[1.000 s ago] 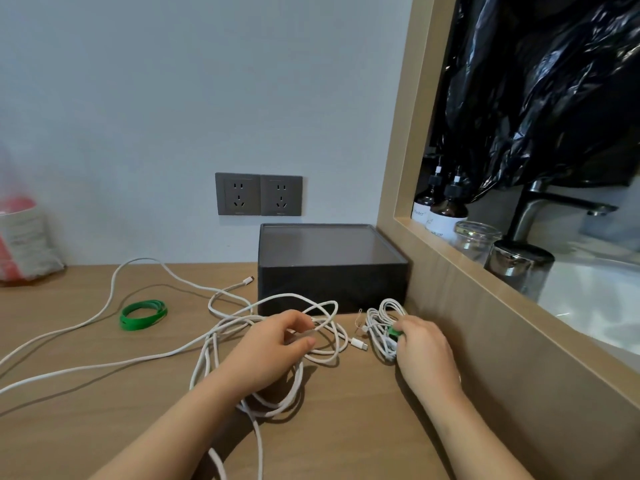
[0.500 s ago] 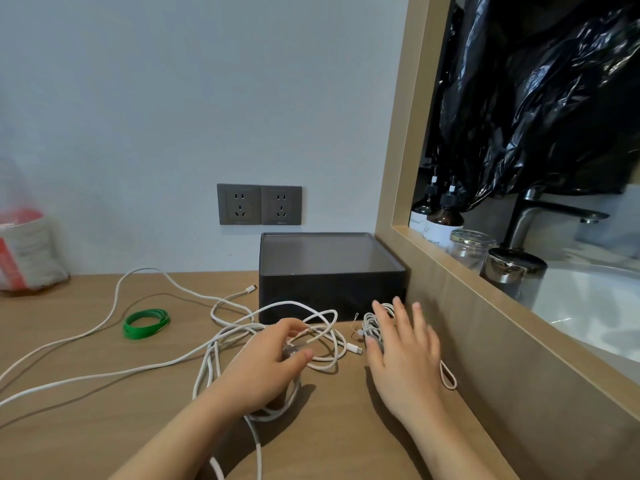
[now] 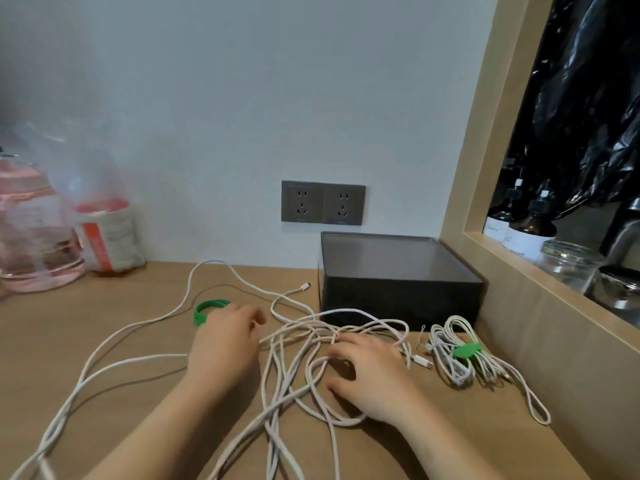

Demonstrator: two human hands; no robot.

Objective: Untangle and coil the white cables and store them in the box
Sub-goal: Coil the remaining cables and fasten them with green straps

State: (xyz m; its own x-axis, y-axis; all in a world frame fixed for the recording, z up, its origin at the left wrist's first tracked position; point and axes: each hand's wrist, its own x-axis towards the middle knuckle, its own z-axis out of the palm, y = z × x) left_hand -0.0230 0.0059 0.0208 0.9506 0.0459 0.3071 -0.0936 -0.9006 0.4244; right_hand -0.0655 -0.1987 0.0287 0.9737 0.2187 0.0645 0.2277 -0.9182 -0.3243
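Note:
A tangle of loose white cable sprawls over the wooden desk, with long strands running off to the left. My right hand lies on the tangle, fingers spread over the strands. My left hand is at the tangle's left side, its blurred fingertips close to a green band. A coiled white cable bundle bound with a green tie lies on the desk to the right, free of both hands. The dark grey box stands behind the cables against the wall.
Two grey wall sockets sit above the box. A pink bottle in a plastic bag and a red-and-white packet stand at the back left. A wooden frame walls off the right, with brown bottles and glass jars behind it.
My right hand has let go of the tied bundle and moved left onto the tangle. My left hand has moved left from the tangle toward the green band.

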